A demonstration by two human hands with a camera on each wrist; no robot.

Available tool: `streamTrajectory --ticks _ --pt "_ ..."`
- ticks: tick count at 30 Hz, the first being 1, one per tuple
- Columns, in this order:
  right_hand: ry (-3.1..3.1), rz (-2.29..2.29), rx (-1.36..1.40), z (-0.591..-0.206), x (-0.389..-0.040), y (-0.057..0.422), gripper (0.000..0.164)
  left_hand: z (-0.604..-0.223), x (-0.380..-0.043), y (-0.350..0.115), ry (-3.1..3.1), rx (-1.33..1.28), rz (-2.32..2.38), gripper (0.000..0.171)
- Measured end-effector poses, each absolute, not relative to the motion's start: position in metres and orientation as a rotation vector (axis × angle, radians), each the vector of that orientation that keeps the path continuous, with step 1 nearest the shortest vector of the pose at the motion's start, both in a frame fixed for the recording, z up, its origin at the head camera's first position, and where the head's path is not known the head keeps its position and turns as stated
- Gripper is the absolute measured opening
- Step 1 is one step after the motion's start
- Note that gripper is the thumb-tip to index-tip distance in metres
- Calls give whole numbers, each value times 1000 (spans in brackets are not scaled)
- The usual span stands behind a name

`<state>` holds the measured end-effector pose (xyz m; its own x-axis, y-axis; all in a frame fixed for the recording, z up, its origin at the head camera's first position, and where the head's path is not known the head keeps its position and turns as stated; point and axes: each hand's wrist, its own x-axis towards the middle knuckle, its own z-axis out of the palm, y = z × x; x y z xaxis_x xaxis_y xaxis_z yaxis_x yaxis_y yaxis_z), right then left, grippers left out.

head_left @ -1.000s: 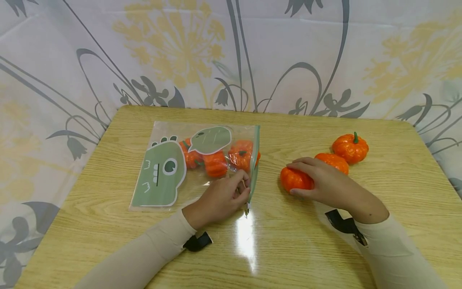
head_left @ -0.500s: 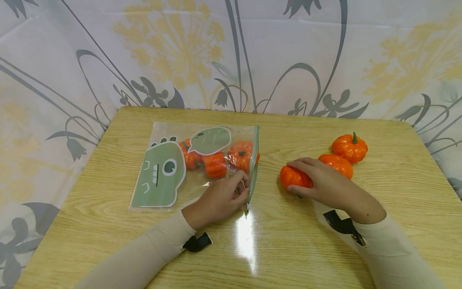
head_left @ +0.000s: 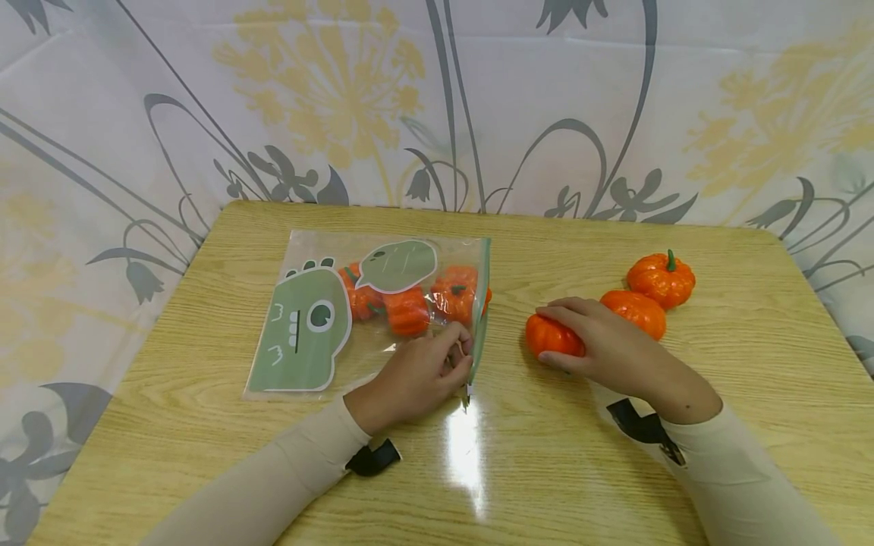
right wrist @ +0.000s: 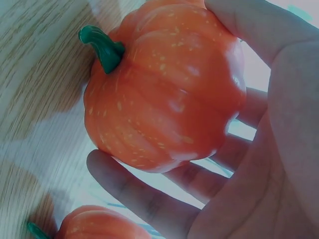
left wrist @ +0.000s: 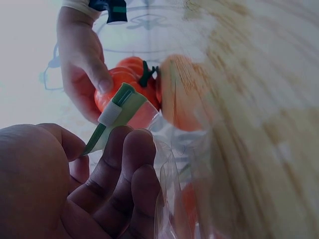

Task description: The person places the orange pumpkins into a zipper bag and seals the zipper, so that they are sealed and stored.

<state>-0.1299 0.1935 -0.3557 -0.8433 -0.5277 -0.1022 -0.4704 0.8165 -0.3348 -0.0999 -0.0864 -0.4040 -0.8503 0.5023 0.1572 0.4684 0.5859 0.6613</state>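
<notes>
My left hand (head_left: 419, 375) pinches the open end of a clear zip bag (head_left: 293, 360) by its green edge. In the left wrist view, thumb and index finger grip that edge just below a white slider (left wrist: 109, 114). The bag lies flat, printed with a green cartoon dinosaur, and several orange toy pumpkins (head_left: 408, 311) show through it. To the right, my right hand (head_left: 611, 353) grips another orange toy pumpkin (head_left: 548, 338) from above. Its curved green stem (right wrist: 102, 47) and yellow flecks show in the right wrist view, fingers and thumb around its sides.
Behind my right hand lie two more pumpkins, a smooth one (head_left: 636, 312) and one with an upright green stem (head_left: 661, 280). A wooden table (head_left: 546, 470) bears everything. A patterned cloth (head_left: 519, 98) hangs along its back edge.
My right hand has shifted slightly left with the pumpkin. The smooth pumpkin behind it moved a little right early on. The left hand and bag have stayed put.
</notes>
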Motion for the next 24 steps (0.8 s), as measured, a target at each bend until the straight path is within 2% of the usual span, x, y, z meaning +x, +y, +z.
streamTrajectory --ticks 24 --pt "2880 -525 -883 -358 -127 188 61 -403 -100 -86 2747 837 1125 7"
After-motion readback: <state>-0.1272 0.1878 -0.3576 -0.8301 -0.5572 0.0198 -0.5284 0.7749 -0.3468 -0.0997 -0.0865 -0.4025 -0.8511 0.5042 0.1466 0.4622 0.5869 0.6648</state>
